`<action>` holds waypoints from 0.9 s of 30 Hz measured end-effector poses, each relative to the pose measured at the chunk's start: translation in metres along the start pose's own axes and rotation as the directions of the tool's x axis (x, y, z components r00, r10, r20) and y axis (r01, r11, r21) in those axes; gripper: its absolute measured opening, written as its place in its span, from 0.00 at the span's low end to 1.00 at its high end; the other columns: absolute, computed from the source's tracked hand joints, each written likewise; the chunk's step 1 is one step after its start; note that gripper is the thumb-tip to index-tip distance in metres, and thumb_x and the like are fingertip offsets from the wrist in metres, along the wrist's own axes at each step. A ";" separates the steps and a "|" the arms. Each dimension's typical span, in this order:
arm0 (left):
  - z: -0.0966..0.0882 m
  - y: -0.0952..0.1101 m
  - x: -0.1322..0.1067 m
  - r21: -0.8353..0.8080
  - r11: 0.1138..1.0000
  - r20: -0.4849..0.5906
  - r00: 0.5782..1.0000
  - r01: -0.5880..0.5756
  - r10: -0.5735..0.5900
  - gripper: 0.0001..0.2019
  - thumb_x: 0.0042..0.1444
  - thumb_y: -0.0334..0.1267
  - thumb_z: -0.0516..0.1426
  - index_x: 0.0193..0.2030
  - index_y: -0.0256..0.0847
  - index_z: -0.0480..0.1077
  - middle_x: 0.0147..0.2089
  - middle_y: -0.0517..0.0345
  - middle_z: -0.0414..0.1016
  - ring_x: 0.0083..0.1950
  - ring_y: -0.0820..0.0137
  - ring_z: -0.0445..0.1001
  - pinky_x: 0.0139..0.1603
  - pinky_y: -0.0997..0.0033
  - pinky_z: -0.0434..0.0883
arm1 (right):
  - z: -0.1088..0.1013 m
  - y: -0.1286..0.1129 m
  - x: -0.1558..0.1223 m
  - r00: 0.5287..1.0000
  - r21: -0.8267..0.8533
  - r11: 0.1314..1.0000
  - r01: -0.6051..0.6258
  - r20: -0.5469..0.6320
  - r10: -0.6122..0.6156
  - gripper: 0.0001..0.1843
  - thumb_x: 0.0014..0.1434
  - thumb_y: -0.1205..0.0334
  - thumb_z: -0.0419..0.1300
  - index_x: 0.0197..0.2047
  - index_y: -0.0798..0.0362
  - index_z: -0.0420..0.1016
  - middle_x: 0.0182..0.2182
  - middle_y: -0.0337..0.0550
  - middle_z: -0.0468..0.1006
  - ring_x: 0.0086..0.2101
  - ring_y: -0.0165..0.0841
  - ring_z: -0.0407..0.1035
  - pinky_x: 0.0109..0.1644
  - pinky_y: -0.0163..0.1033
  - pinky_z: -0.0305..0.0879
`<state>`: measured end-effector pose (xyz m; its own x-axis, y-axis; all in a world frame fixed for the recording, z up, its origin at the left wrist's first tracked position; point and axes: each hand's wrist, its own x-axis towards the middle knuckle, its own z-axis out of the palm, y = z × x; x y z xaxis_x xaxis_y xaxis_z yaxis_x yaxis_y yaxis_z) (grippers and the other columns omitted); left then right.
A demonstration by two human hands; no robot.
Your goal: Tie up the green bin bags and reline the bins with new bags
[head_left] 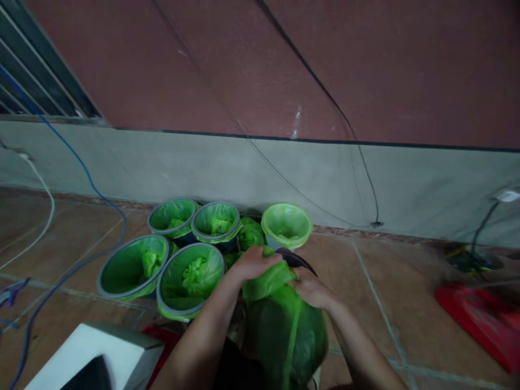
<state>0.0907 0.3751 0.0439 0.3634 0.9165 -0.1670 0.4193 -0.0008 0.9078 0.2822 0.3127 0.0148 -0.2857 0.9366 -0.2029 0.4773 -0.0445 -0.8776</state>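
A green plastic bag [290, 330] bulges out in front of my body, its upper edge bunched between my two hands. My left hand [258, 262] has its fingers closed on the bag's top edge. On the other side, my right hand [311, 287] also grips that edge. Just beyond the bag shows the dark curved rim [298, 260] of what looks like a bin, mostly hidden by the bag and hands. To the left stand several grey-rimmed bins [190, 279] lined with green bags. Behind my hands is a bin with its rim covered in light green plastic [286, 225].
Bunched green plastic [251, 235] sits between the back bins. A white box [97, 357] with a dark object on it is at lower left. A blue cable [87, 176] crosses the tiled floor. At right lies a red object [477, 319]. A wall [211, 162] runs behind the bins.
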 end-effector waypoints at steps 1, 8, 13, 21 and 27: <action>-0.011 0.002 -0.006 -0.027 0.999 -0.023 0.999 -0.033 0.032 0.17 0.47 0.51 0.63 0.21 0.38 0.73 0.21 0.60 0.71 0.24 0.73 0.67 0.23 0.76 0.61 | -0.004 -0.001 0.002 1.000 0.131 0.991 0.004 0.011 -0.006 0.12 0.54 0.53 0.58 0.26 0.51 0.74 0.24 0.40 0.77 0.27 0.35 0.71 0.33 0.39 0.69; -0.089 -0.006 -0.010 -0.270 0.956 -0.405 0.914 -0.118 -0.002 0.24 0.49 0.46 0.64 0.52 0.38 0.72 0.55 0.47 0.74 0.52 0.63 0.74 0.53 0.66 0.70 | -0.035 -0.026 0.084 0.866 0.388 0.905 0.175 -0.497 0.045 0.12 0.50 0.50 0.60 0.31 0.50 0.72 0.26 0.42 0.78 0.25 0.35 0.70 0.30 0.39 0.68; -0.085 -0.041 0.037 -0.428 0.889 -0.404 0.914 -0.161 -0.029 0.25 0.52 0.45 0.63 0.56 0.41 0.69 0.60 0.49 0.70 0.56 0.64 0.72 0.57 0.65 0.69 | -0.046 -0.034 0.208 0.731 0.078 0.947 0.311 -0.657 -0.186 0.13 0.56 0.55 0.53 0.35 0.54 0.73 0.32 0.44 0.79 0.33 0.36 0.71 0.38 0.39 0.67; -0.014 -0.171 0.152 -0.295 0.946 -0.179 0.964 0.137 -0.196 0.21 0.50 0.35 0.62 0.52 0.35 0.72 0.45 0.47 0.79 0.47 0.59 0.77 0.52 0.59 0.71 | 0.003 0.021 0.336 0.932 -0.577 0.798 -0.174 -0.357 -0.055 0.30 0.57 0.70 0.54 0.64 0.66 0.59 0.52 0.63 0.71 0.54 0.46 0.63 0.58 0.46 0.55; 0.006 -0.225 0.158 -0.316 0.926 -0.257 0.920 0.208 -0.294 0.24 0.52 0.38 0.60 0.57 0.37 0.68 0.50 0.47 0.78 0.44 0.63 0.77 0.48 0.64 0.71 | 0.052 0.052 0.381 0.974 -0.618 0.775 -0.135 -0.226 -0.010 0.37 0.62 0.52 0.53 0.70 0.58 0.48 0.60 0.62 0.61 0.59 0.50 0.57 0.59 0.51 0.56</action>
<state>0.0587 0.5176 -0.1891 -0.0028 0.9467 -0.3220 0.2004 0.3160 0.9273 0.1549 0.6488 -0.1313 -0.0952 0.9913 -0.0903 0.9216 0.0535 -0.3844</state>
